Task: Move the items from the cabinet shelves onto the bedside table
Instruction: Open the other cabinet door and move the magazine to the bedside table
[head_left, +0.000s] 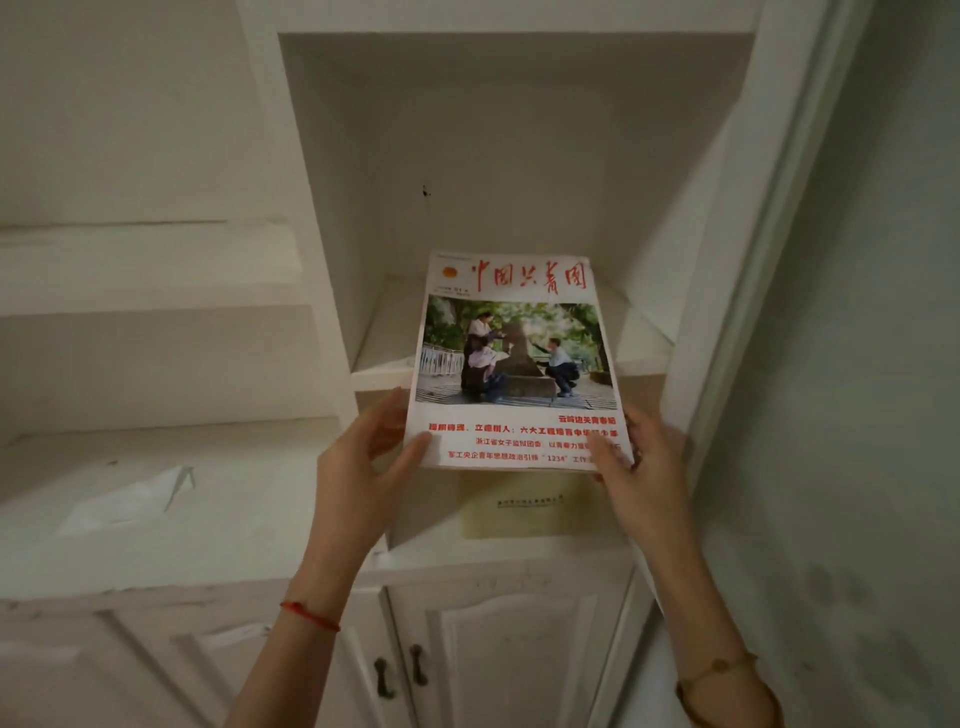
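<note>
**Inspector:** White cabinet (332, 312), built in, dim light. Open niche up top with one shelf (384, 364); a pair of doors (509, 649) below, each with a dark handle. Greenish wall (857, 415) to the right. Your findings on the item?

**Assistant:** One magazine (514, 364), cover up, red title characters across the top, a photo of people round a stone marker below it. Its far end lies over the shelf; its near end sticks out past the shelf's front edge, into the hands.

**Inspector:** Hands?

**Assistant:** Left hand (358, 467) grasps the near left corner, thumb on the cover, fingers underneath. Right hand (639, 467) grasps the near right corner the same way, thumb across the printed lines. Red string on the left wrist, a thin bracelet on the right.

**Inspector:** Is the far end resting on the shelf or lifted off it?

**Assistant:** Cannot tell from this angle.

**Inspector:** Anything else?

**Assistant:** A yellowish paper (519, 504) with one dark line of print, too small to read, lies on the lower ledge just under the magazine's near edge. Left of that, a wide white counter (156, 545) carries a crumpled white sheet (130, 499). Stepped white shelving rises behind it.
</note>
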